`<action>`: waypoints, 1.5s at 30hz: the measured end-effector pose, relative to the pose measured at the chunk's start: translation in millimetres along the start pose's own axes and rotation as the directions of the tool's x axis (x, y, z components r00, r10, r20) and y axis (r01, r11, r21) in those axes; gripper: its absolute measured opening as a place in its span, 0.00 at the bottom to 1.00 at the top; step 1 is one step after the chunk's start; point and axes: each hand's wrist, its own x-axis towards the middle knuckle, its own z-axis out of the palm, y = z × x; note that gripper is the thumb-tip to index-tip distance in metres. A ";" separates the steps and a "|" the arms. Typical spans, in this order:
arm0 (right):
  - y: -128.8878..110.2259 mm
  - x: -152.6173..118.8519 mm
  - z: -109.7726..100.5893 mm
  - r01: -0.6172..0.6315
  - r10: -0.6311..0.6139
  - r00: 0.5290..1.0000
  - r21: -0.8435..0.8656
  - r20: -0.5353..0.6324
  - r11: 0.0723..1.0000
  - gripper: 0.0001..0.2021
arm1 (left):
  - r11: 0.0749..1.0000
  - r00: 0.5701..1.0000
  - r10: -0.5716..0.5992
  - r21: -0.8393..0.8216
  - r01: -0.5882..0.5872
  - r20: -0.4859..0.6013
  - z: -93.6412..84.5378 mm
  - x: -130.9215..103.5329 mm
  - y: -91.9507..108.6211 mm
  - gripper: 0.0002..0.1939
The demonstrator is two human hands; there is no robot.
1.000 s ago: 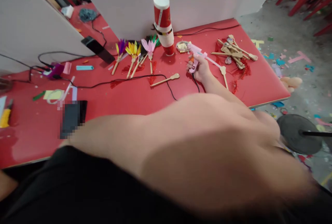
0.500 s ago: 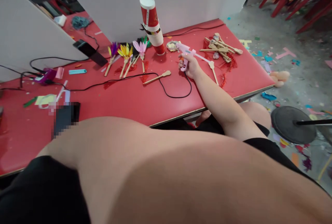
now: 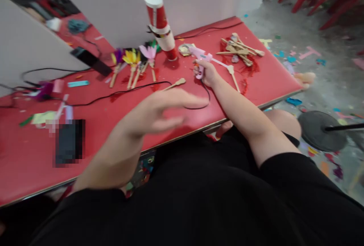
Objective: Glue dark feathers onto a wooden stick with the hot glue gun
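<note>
Head view: right hand (image 3: 209,73) grips a pink, pistol-shaped glue gun (image 3: 200,54); left hand (image 3: 153,112) spread, empty.

Our smooth pink plastic pistol-shaped glue gun (image 3: 201,55), glossy red flat worktop (image 3: 267,77), matt pale-brown wooden spoon-shaped sticks (image 3: 239,52)

The head-worn camera looks forward and down across the nearby red table (image 3: 108,115).

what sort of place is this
Probably a small craft workspace: the right hand holds a pink glue gun, a pile of wooden sticks lies on the red table, and colourful scraps litter the floor.
</note>
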 end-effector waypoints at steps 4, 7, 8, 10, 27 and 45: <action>4.9 0.6 -2.5 0.039 -0.040 0.999 0.064 0.018 0.997 0.13 | 0.881 0.997 0.082 0.466 -0.078 0.013 -25.2 78.4 -47.2 0.27; 4.7 -1.7 -4.2 0.050 -0.052 0.998 0.048 0.031 0.998 0.13 | 0.827 0.999 0.012 0.562 -0.036 0.046 -24.1 97.8 -83.9 0.25; 4.2 -2.8 -4.8 0.054 -0.055 0.998 0.037 0.028 0.998 0.14 | 0.830 0.999 -0.003 0.557 -0.027 0.053 -22.2 98.2 -92.2 0.22; 2.9 -4.0 -6.2 0.063 -0.063 0.998 0.017 0.025 0.998 0.14 | 0.849 0.998 -0.017 0.528 -0.020 0.065 -19.1 95.5 -101.0 0.17; -8.2 5.7 -27.1 0.010 -0.017 0.994 0.060 0.105 0.998 0.18 | 0.909 0.932 -0.273 -0.381 0.168 -0.240 -5.4 107.1 -107.7 0.09; -37.6 53.4 -0.9 -0.422 0.450 0.797 -0.162 0.402 0.892 0.22 | 0.766 0.915 -0.310 -0.638 0.079 -0.258 2.5 116.6 -90.3 0.10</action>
